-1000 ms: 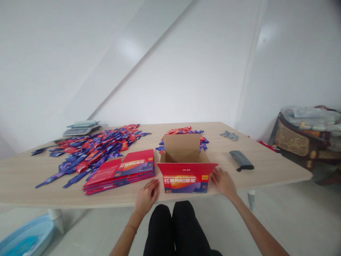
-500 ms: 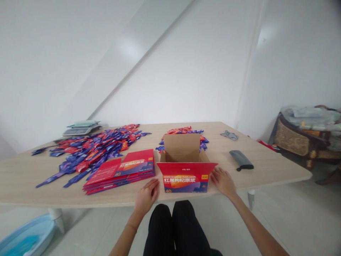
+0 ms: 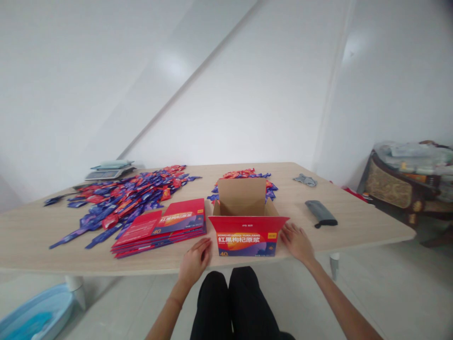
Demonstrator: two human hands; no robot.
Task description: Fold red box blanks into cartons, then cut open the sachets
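Note:
An upright cardboard box (image 3: 247, 238), red and purple outside and brown inside, stands at the table's near edge with its flaps raised. Just left of it my left hand (image 3: 195, 259) rests on the tabletop, fingers loosely stretched, nothing in it. My right hand (image 3: 296, 242) lies at the box's right side with fingers extended and holding nothing; whether the fingertips touch the cardboard I cannot tell. A stack of flattened boxes (image 3: 163, 226) in the same print lies left of the upright one. The bottom inside the box is hidden by its front wall.
A big heap of red and purple sachets (image 3: 134, 193) spreads over the left of the table (image 3: 354, 222). A smaller sachet pile (image 3: 240, 174) is behind the box. A scale (image 3: 108, 174), a grey pouch (image 3: 321, 213) and a grey cloth (image 3: 305, 180) lie farther out. Below is a blue basin (image 3: 46, 307).

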